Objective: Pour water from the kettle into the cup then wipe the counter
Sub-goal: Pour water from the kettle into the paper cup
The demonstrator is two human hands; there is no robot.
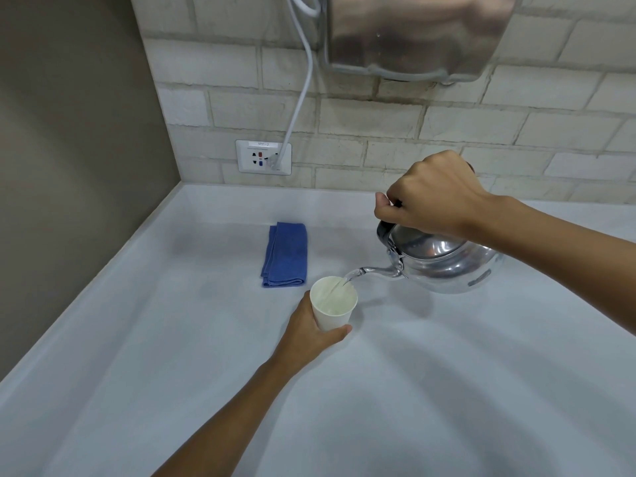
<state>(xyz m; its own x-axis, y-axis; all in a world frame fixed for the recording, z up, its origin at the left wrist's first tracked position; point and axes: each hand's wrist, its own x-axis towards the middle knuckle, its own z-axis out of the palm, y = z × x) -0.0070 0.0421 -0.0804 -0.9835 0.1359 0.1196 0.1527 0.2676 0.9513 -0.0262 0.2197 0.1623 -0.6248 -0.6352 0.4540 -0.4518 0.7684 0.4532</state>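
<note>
A white paper cup (333, 306) stands on the pale counter (172, 339), and my left hand (307, 333) wraps around its lower half. My right hand (432, 197) grips the black handle of a shiny metal kettle (444, 261), which is tilted to the left above the counter. Water (339, 286) runs in a thin stream from the spout into the cup. A folded blue cloth (285, 254) lies on the counter just behind and left of the cup.
A tiled wall runs along the back with a wall socket (263, 157) and a white cable (299, 94) plugged into it. A metal appliance (416, 32) hangs on the wall above. A brown side wall (69, 132) closes the counter's left side.
</note>
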